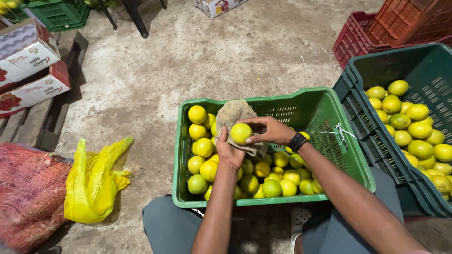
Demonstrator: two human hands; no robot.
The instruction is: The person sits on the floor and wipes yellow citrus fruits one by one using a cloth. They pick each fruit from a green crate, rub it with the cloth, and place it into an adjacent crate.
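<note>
While the left hand [229,151] cups a brown cloth [234,114] under a yellow-green fruit [241,133], the right hand [271,130] closes its fingers over it, seemingly for wiping, above the green crate [346,160] of fruit.

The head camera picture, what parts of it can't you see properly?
- Left hand: its palm and fingers are hidden under the burlap cloth and the yellow-green citrus fruit.
- Right hand: its fingertips are partly hidden behind that fruit.
- Light green crate: its bottom is covered by piled fruit.
- Dark green crate: cut off by the right edge.
- Red mesh sack: cut off at left; contents unclear.
</note>
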